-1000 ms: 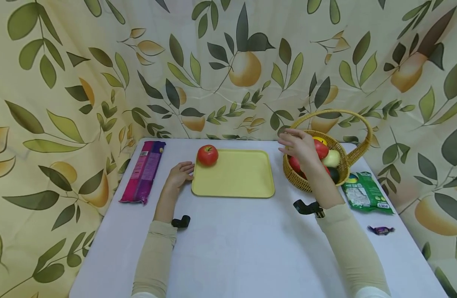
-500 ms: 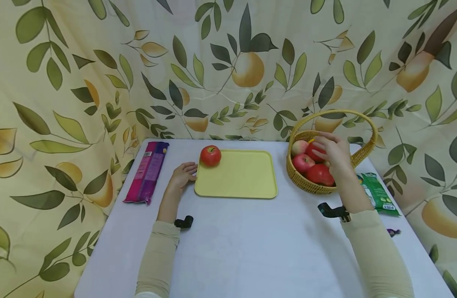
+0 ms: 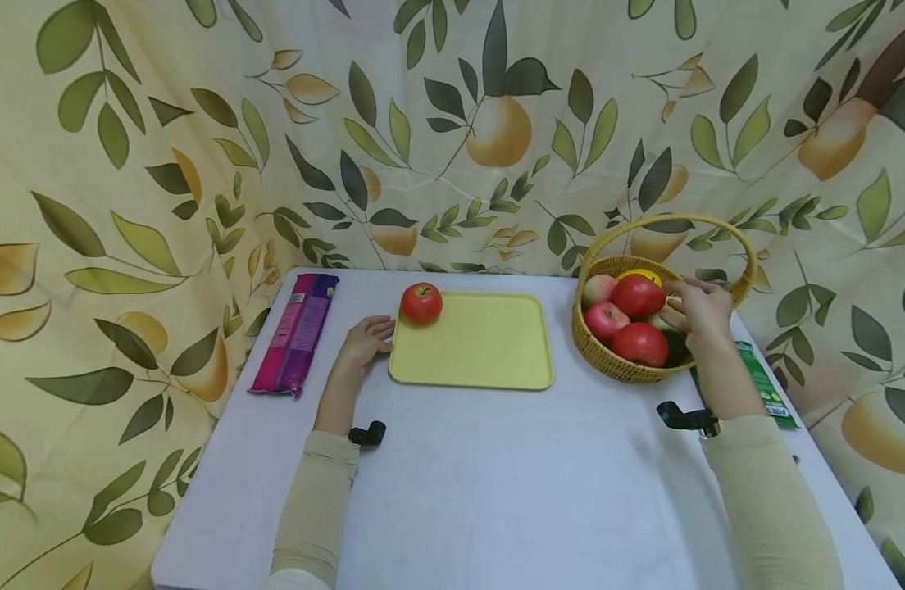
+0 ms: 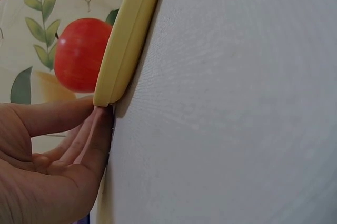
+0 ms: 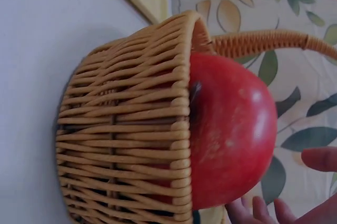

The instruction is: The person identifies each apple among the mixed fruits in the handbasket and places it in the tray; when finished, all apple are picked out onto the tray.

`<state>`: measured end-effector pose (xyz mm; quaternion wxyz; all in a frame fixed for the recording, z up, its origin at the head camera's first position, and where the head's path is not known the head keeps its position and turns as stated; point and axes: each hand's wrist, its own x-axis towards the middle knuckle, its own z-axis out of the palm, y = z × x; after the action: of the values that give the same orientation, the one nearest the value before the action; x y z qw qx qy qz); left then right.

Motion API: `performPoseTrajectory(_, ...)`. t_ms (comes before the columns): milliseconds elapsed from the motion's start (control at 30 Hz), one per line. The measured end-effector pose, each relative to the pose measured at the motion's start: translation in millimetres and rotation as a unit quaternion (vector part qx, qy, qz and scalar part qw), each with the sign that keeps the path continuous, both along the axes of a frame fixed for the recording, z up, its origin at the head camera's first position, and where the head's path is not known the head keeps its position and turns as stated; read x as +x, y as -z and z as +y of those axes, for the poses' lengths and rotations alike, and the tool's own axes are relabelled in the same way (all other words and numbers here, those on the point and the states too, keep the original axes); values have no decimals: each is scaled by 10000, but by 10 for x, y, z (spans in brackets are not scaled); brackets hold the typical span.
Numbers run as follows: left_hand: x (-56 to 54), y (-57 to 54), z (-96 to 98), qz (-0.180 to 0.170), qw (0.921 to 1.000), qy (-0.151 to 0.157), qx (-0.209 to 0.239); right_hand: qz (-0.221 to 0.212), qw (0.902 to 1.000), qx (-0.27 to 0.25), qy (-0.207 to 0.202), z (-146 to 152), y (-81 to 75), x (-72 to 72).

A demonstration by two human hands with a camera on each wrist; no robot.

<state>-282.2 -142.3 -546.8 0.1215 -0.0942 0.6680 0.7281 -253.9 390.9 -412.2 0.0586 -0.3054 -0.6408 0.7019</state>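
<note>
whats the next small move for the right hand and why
Probably the right hand should close around the pale round produce it partly covers: the hand is over the basket, and the yellow tray, touched by the left hand, bears only a tomato, with bare space beside it.

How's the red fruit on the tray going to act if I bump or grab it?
The red fruit is round, so it would likely roll if bumped. The tray looks shallow, so its edge might not stop it. The fruit's shiny skin could make it slippery.
</note>
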Motion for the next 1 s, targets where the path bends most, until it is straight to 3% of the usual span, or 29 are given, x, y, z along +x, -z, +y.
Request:
performPoseTrajectory(267,26,-23,29,22,10000,-17,47,-512,9980,268,-242,76,94,-56)
performPoseTrajectory(500,24,2,23,80,10000,-26,-5,-1047,9865,1038,-706,55,157,-79)
performPoseTrajectory(733,18,37,70,54,10000,-35,56,-1056,9937,308,-228,95,193,-110)
performPoseTrajectory(1000,9,23,11,93,9999,-65,-58,-793,9958,-202,-402,64,212,-197)
